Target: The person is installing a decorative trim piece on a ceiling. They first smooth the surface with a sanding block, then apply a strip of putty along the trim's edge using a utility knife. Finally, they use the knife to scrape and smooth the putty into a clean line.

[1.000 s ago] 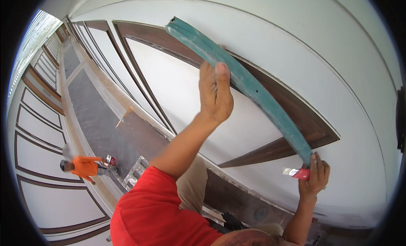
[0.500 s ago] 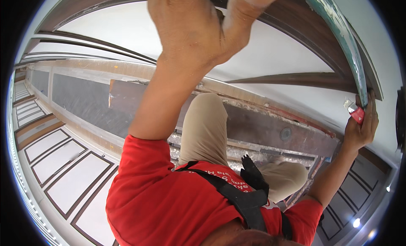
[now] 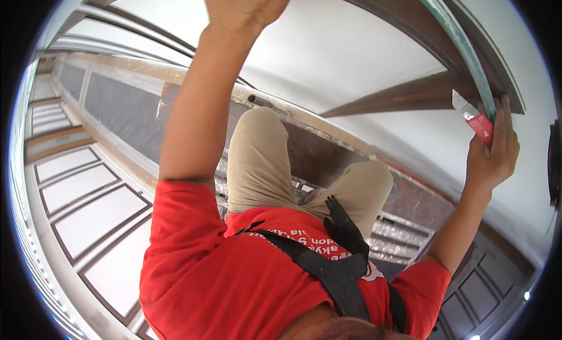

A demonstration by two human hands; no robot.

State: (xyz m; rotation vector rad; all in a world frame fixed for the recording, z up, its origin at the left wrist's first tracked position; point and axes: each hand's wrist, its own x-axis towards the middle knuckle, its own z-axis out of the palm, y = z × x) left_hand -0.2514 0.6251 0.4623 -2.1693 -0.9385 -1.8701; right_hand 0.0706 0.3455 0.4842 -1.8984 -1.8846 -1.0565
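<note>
two-handed, near both ends, probably best to hold stiff-looking, likely light teal bar [image 3: 459, 40] over brown frame [image 3: 404, 96], pinching its end and red scraper [image 3: 481, 128] in right hand [image 3: 492, 157], cannot tell fingers of left hand [image 3: 249, 3].

The right hand [image 3: 493, 153] holds a small red tool [image 3: 480, 127] with a shiny metal end, and its fingers are at the low end of a long green bar [image 3: 462, 41]. The bar runs up past the brown trim [image 3: 404, 33] on a white wall [image 3: 333, 56]. The left hand [image 3: 247, 5] is up high, with its fingers out of sight. The person wears a red shirt [image 3: 246, 281], tan pants [image 3: 257, 158] and a black strap [image 3: 313, 268].
</note>
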